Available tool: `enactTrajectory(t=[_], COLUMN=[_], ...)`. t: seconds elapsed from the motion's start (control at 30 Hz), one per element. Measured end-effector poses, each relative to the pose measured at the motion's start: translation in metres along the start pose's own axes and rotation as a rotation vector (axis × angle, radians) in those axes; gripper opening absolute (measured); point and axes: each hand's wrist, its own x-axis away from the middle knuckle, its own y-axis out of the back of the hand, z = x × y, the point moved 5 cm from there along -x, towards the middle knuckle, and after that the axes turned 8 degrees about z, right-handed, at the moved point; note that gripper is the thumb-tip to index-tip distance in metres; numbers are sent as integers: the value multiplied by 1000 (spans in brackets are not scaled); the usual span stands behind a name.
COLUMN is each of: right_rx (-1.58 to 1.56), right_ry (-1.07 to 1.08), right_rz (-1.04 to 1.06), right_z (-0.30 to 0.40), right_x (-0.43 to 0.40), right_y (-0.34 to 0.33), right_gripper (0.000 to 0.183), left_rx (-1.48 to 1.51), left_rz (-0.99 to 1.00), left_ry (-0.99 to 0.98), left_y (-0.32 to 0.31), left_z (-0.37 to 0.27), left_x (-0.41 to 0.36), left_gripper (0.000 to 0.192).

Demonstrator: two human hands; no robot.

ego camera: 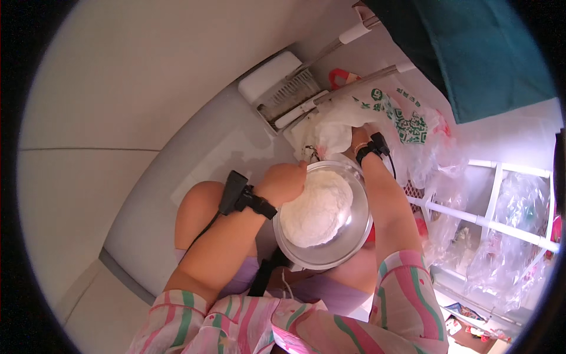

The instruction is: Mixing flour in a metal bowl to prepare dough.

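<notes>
A round metal bowl (353,239) with a heap of white flour-like powder (318,208) rests at my lap. My left hand (285,179) is at the bowl's upper left rim, its fingers curled and the thumb near the edge; the hand seems to grip the rim. Beyond the bowl, my right hand (360,135) reaches to a white plastic bag (338,132) with green print, and its fingers are partly hidden by the bag. Both wrists wear black straps with a small device and cable.
Past the bag stands a wire rack (353,84) with white-capped bars, near a white ribbed container (289,88). A teal cloth (495,57) hangs at the upper right. At the right, clear plastic bags (508,221) hang by a white shelf frame (482,221). A pale wall (110,88) rises at the left.
</notes>
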Motion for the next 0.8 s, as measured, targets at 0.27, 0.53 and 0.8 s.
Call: enactTrajectory(t=[0.27, 0.53, 0.8], right_rx=[-271, -502, -370], right_ry=[-157, -302, -190], right_rz=[-78, -20, -66], right_z=[5, 10, 64], right_x=[44, 122, 217], right_y=[41, 111, 245], right_gripper=[26, 41, 24], left_rx=[8, -33, -41], left_rz=[-1, -19, -43], left_ry=[-8, -17, -30], left_y=[-4, -2, -2], left_z=[6, 2, 5], left_x=[-5, -2, -2], left_gripper=[35, 33, 33])
